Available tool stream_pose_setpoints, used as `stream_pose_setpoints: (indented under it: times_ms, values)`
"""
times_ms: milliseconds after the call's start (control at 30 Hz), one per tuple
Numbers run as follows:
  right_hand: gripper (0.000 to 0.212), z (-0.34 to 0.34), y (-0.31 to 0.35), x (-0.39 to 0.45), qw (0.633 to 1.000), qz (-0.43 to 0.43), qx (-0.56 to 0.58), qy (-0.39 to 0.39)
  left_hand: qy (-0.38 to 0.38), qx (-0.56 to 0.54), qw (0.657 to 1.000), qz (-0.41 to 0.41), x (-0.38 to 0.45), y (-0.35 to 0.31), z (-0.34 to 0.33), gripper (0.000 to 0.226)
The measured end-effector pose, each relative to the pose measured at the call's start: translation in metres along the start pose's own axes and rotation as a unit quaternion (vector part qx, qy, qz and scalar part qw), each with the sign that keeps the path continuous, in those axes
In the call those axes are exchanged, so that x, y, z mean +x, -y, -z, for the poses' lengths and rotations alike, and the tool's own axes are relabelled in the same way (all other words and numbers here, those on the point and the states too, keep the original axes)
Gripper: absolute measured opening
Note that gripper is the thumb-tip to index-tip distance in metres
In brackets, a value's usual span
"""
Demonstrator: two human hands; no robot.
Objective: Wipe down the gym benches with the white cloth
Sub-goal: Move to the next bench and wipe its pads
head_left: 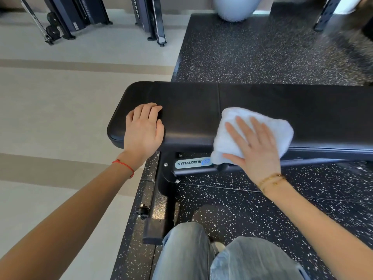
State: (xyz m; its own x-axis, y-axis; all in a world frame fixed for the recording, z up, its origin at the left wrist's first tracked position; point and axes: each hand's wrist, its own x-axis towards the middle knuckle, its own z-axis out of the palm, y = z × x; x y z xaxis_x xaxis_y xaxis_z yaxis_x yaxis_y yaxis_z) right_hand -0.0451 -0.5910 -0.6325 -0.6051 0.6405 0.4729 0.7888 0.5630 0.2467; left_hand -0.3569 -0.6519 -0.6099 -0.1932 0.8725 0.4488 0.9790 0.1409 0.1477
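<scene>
A black padded gym bench runs across the middle of the view, from its rounded left end to the right edge. A folded white cloth lies on the bench's near edge and hangs slightly over the front. My right hand presses flat on the cloth with fingers spread. My left hand rests palm down on the left end of the pad, fingers together, holding nothing. A red string circles my left wrist, and gold bracelets circle my right.
The bench's black frame carries a Nautilus label below the pad. Speckled black rubber flooring surrounds the bench; pale floor lies to the left. Cable machine bases and a grey exercise ball stand beyond. My jeans-clad knees are at the bottom.
</scene>
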Motion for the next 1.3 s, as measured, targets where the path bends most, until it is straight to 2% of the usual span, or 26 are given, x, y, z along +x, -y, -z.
stream_pose_setpoints:
  times_ms: [133, 233, 367, 433, 567, 667, 833, 933, 1100, 1300]
  values:
    - [0.080, 0.000, 0.045, 0.031, 0.999, 0.030, -0.002, 0.023, 0.001, -0.005, 1.000, 0.007, -0.001, 0.000, 0.000, 0.042]
    - [0.078, 0.000, 0.028, 0.021, 0.999, 0.045, 0.012, 0.029, -0.005, -0.016, 1.000, 0.005, -0.002, 0.001, 0.001, 0.042]
    - [0.077, 0.004, -0.020, -0.013, 0.998, -0.044, 0.031, 0.015, -0.007, -0.015, 1.000, 0.006, -0.002, 0.000, 0.000, 0.043]
    - [0.078, 0.006, -0.010, -0.005, 0.997, -0.066, 0.039, 0.018, -0.007, -0.010, 1.000, 0.010, -0.001, -0.001, 0.000, 0.045]
    - [0.081, 0.007, 0.035, 0.022, 0.997, -0.020, 0.036, 0.058, 0.007, -0.013, 1.000, 0.015, -0.001, -0.001, 0.000, 0.046]
    - [0.080, 0.008, 0.017, 0.015, 0.997, 0.002, 0.042, 0.067, 0.006, -0.024, 0.999, 0.022, -0.002, -0.009, 0.004, 0.046]
    - [0.082, 0.013, -0.055, -0.027, 0.995, -0.051, 0.051, 0.072, -0.036, -0.054, 0.996, -0.057, -0.002, -0.063, 0.007, 0.039]
    - [0.081, 0.018, -0.068, -0.030, 0.993, -0.053, 0.062, 0.088, -0.026, -0.089, 0.992, -0.082, 0.003, -0.101, 0.003, 0.039]
    - [0.083, 0.018, -0.066, -0.028, 0.989, -0.055, 0.057, 0.121, -0.020, -0.120, 0.988, -0.094, 0.009, -0.157, -0.008, 0.041]
    - [0.082, 0.012, -0.076, -0.033, 0.993, -0.024, 0.042, 0.103, -0.016, -0.104, 0.993, -0.055, 0.019, -0.202, -0.033, 0.045]
